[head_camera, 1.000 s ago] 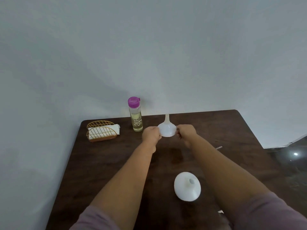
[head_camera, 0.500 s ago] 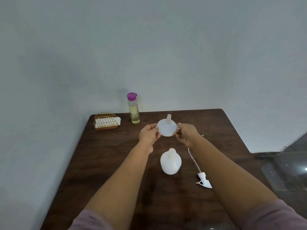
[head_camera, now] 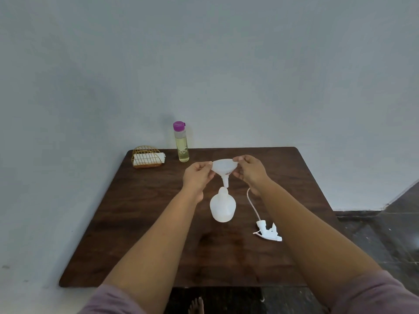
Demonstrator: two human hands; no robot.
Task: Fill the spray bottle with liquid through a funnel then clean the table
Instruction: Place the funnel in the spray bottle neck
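Note:
A white funnel [head_camera: 224,169] hangs spout down between my two hands, its tip just above the open neck of the white spray bottle [head_camera: 222,206] standing mid-table. My left hand [head_camera: 197,176] pinches the funnel's left rim and my right hand [head_camera: 249,171] pinches the right rim. The white spray head [head_camera: 267,231] with its long dip tube lies on the table to the right of the bottle. At the back stands a clear bottle of yellowish liquid [head_camera: 181,142] with a purple cap.
The dark wooden table [head_camera: 136,234] stands against a pale wall. A gold wire holder with white napkins [head_camera: 147,157] sits at the back left corner. Dark floor lies to the right and in front, where a bare foot [head_camera: 196,305] shows.
The funnel was spout up a second ago; both hands have turned it spout down and brought it over the bottle's neck. The camera view has pulled back and shows more of the table.

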